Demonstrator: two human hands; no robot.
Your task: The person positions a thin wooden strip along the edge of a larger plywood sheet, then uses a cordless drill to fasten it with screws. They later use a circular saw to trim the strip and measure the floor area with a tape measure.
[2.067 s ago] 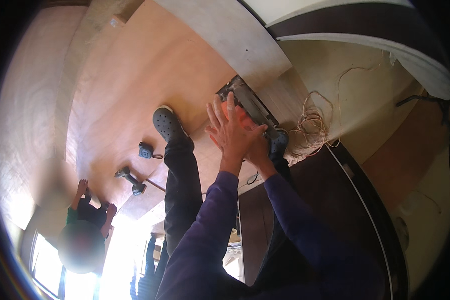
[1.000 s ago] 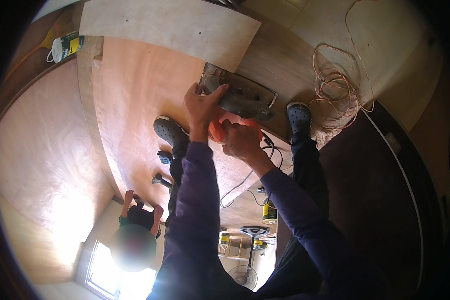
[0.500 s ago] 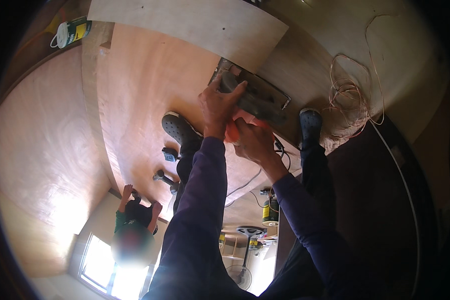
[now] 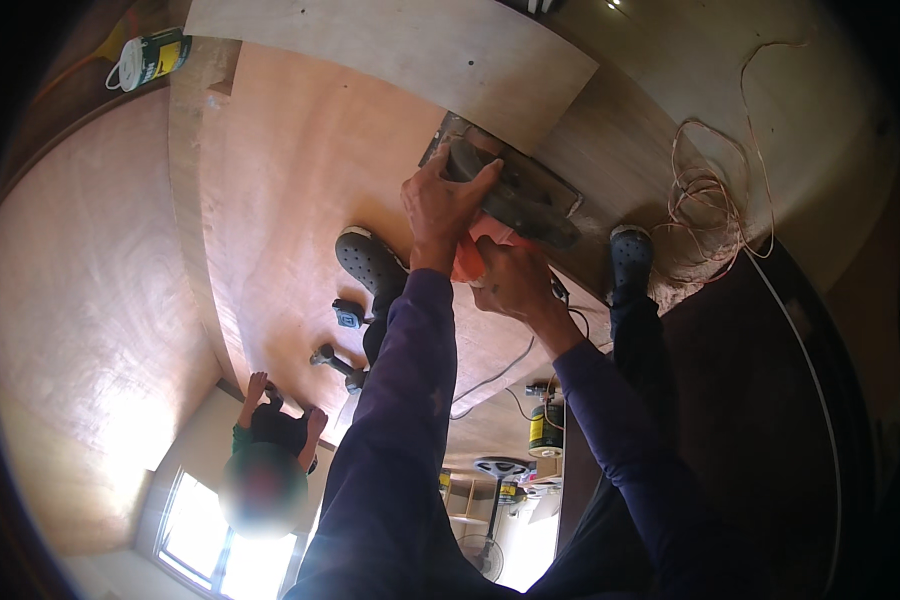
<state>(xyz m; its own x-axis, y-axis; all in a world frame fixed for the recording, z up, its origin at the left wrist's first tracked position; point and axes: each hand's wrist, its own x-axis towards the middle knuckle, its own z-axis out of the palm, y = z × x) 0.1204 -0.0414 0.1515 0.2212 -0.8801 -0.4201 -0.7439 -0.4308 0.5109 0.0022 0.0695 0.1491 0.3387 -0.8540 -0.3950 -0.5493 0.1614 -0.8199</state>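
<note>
Because the reddish wooden sheet (image 4: 290, 170) spreads under much of the work, footing on it comes first, with the pale board (image 4: 400, 50) along its far side; a co-worker (image 4: 275, 430) is at the lower left, well apart, and that side is best left out of the line of work. A loose coil of cord (image 4: 705, 200) lies to the right, near the right shoe (image 4: 631, 258), so any step there calls for care. Next comes the power tool (image 4: 535, 210), orange-bodied with a dark metal base frame, out ahead beside the corner of the pale board; whether its base bears flat on the wood cannot be told, so seating it squarely before any push is sound. What looks like a cordless drill (image 4: 335, 368) lies near the left shoe (image 4: 368, 262). The left hand (image 4: 436, 205) is curled over the dark housing and does well to steady it lightly, fingertips clear of anything that may turn. The right hand (image 4: 515, 280) is wrapped around the orange part, any trigger hidden, and can guide with a straight wrist. Smaller than these, a tape measure (image 4: 348, 313) sits beside the left shoe, and a black cable (image 4: 560, 291) shows by the right wrist, best led behind the tool
</note>
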